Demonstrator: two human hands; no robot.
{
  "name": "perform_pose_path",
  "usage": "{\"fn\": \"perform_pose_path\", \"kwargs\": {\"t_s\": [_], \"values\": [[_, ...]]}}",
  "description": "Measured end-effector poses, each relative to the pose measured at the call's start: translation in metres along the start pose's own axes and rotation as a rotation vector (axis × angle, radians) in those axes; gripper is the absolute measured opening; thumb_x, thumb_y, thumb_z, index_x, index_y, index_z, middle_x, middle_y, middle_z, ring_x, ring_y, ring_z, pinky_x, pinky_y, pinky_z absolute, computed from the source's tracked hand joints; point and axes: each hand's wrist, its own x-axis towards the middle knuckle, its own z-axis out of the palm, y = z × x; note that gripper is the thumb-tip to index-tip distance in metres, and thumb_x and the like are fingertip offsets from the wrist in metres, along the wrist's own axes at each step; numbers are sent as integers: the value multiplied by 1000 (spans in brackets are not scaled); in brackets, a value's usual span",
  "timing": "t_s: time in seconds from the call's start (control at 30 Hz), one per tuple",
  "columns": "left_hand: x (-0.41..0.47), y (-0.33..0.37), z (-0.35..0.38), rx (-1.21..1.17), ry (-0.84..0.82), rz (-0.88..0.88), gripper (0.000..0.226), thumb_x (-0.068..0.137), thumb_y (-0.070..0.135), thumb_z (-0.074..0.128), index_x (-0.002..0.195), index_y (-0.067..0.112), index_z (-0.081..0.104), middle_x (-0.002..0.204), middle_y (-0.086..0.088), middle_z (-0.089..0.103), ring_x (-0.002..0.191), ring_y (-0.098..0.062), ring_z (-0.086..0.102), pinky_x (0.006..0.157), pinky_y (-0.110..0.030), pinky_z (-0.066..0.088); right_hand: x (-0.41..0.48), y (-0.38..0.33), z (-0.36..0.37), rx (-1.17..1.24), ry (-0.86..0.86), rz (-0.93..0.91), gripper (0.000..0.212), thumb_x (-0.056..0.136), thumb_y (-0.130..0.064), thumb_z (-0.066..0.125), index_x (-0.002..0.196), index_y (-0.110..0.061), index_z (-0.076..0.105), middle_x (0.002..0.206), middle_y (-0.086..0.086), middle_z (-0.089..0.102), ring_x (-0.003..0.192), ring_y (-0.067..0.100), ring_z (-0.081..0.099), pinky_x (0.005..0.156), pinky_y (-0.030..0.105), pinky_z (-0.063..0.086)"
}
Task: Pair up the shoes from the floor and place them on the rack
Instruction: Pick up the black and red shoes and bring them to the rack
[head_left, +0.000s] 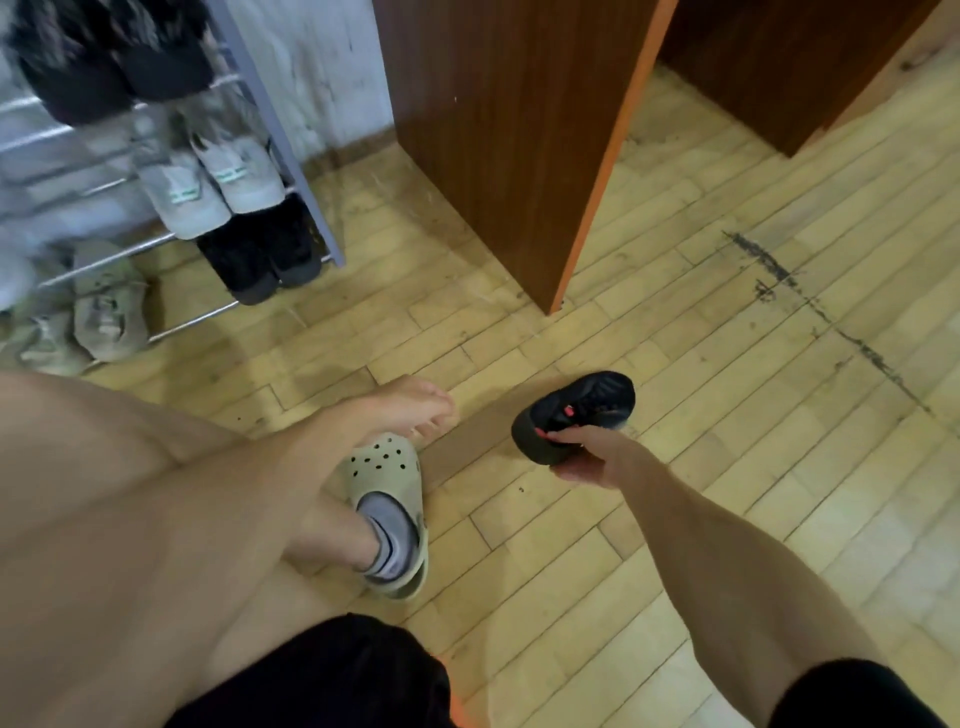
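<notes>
**Black shoe in the right hand, rack off to the left**

The right hand (584, 454) grips a black shoe (582, 410) with red trim, fingers curled over its heel end and toe pointing away. The shoe sits low by the wooden floor (727, 415), and I can't tell if it touches. The left hand (410, 405) hangs with fingers loosely straight and holds nothing, just above a beige clog (387, 467) worn on a socked foot. Well apart, up at the left, the rack (291, 140) carries dark shoes (104, 62) on top, then white sneakers (213, 182), a black pair (260, 254) and a beige pair (109, 317) lowest. A brown cabinet (493, 130) stands beside it.
</notes>
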Motion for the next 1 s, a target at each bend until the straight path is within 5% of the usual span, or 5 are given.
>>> {"fn": "perform_pose_path", "kwargs": {"t_s": [0.17,0.5,0.6,0.87,1.0], "values": [[-41,7,-42,-23,122,40,25,92,25,50,115,18,60,109,-1,63,101,-17,63,91,-30,50,-35,-31,40,-17,-128,-115,36,86,-7,68,119,-8,54,102,10,63,85,22,61,85,35,53],[-147,-27,-151,-263,461,136,25,93,26,56,116,16,55,113,-3,62,108,-24,64,91,-33,50,-144,-118,196,-481,-437,-504,31,85,-5,68,115,-10,61,115,4,65,101,19,61,81,26,54],[-192,-46,-181,-387,561,177,27,90,22,61,115,16,56,118,-8,66,107,-23,64,97,-37,48,-186,-134,260,-544,-451,-679,43,78,-7,74,119,-7,59,110,8,68,88,19,64,81,32,55],[-301,-149,-237,-674,897,129,28,83,-1,64,110,2,68,101,-13,71,71,-18,61,71,-27,53,-265,-116,423,-721,-756,-831,37,75,-12,79,105,-15,57,98,5,72,79,16,69,74,33,55],[-330,-223,-243,-852,971,105,29,83,-5,64,111,0,67,104,-14,71,83,-21,66,69,-25,55,-278,-81,493,-798,-825,-823,32,79,-21,77,107,-10,66,103,7,73,84,21,70,75,34,58]]}}
